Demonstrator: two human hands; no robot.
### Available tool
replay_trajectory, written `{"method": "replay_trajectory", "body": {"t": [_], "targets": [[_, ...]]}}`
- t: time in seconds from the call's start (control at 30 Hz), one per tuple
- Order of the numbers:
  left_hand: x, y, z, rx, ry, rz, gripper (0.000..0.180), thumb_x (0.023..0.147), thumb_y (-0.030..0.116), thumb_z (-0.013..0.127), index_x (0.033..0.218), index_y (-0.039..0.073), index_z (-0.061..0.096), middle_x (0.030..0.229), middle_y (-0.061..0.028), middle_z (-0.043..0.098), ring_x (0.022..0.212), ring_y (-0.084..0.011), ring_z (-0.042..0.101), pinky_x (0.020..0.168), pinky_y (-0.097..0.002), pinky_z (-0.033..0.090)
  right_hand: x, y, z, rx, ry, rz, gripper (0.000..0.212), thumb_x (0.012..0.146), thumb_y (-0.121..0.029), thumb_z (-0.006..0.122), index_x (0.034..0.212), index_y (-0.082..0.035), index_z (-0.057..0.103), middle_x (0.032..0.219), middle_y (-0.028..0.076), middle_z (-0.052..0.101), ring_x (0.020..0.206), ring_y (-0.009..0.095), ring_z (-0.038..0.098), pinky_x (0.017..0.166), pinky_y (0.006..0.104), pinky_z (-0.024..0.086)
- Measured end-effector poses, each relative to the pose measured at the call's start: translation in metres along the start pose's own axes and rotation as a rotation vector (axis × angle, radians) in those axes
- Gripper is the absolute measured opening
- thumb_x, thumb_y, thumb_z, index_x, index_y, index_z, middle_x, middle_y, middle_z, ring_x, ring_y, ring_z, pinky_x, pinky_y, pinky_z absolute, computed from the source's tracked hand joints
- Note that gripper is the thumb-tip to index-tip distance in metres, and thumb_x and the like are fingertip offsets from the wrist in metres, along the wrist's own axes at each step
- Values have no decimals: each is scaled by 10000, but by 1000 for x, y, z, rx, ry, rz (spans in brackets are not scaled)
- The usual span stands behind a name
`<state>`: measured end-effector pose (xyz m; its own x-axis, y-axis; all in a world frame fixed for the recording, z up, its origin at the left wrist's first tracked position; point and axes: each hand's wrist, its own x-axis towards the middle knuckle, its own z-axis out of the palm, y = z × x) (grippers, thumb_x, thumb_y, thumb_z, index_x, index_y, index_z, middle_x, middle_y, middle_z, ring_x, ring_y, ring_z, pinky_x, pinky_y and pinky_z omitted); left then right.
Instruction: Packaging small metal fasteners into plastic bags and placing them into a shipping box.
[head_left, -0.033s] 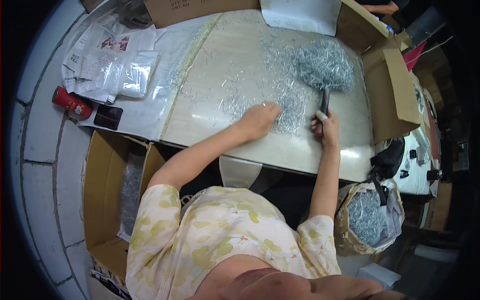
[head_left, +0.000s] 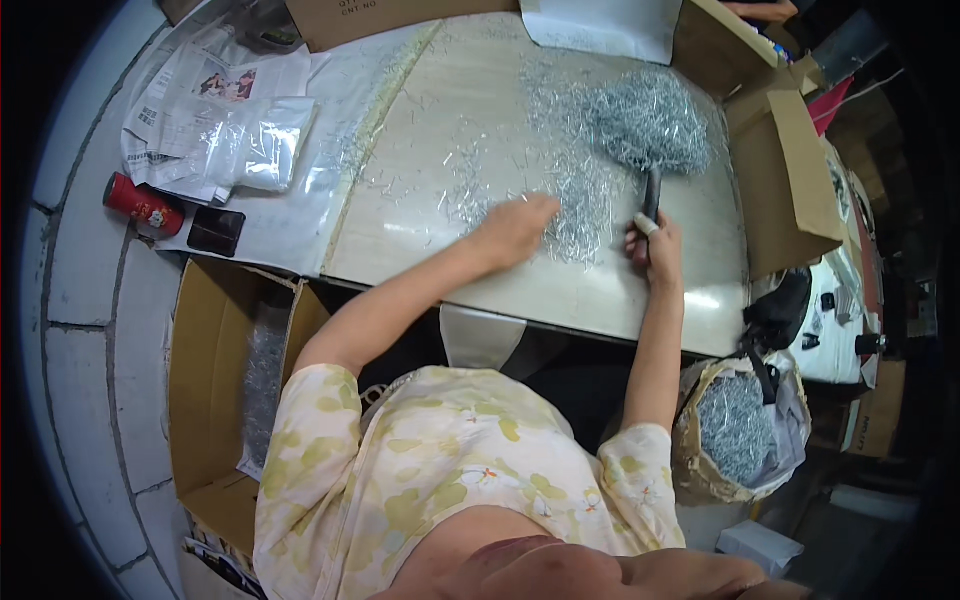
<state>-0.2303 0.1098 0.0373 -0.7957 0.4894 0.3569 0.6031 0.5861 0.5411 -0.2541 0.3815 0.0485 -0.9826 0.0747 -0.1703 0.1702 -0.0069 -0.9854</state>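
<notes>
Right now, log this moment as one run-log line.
left hand: flat on loose metal pins | right hand: grips dark handle | pin heap at handle's far end | table

Pale table [head_left: 560, 290] strewn with metal pins [head_left: 640, 120]

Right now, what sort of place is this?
Probably a small workshop for sorting metal parts by hand: a heap of small metal pins on the table, a sack of pins and cardboard boxes alongside.
</notes>
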Motion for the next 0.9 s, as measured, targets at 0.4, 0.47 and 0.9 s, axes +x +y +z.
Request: {"method": "replay_trajectory", "body": {"t": [0.4, 0.47, 0.9], "targets": [[91, -40, -142, -569, 135, -324, 122, 832, 68, 597, 947, 29, 615, 801, -64, 649, 668, -111, 621, 551, -261, 507, -18, -96, -10, 294, -32, -15, 181, 893, -82, 564, 1025, 38, 534, 758, 58, 537, 508, 54, 436, 409, 203, 328], [104, -37, -154, -675, 379, -257, 138, 799, 1, 571, 936, 13, 563, 735, -77, 618, 613, -151, 636, 527, -283, 537, -20, -105, -12, 266, -57, -60, 222, 907, -83, 555, 1090, 42, 533, 773, 51, 536, 502, 48, 429, 411, 198, 333], [78, -142, -82, 24, 147, -362, 464, 771, 250, 702, 1131, -21, 591, 1047, -160, 648, 964, -255, 619, 854, -350, 475, 104, -80, -31, 484, -98, -14, 150, 905, -88, 540, 978, 36, 499, 779, 57, 535, 520, 70, 451, 446, 225, 340]]}}
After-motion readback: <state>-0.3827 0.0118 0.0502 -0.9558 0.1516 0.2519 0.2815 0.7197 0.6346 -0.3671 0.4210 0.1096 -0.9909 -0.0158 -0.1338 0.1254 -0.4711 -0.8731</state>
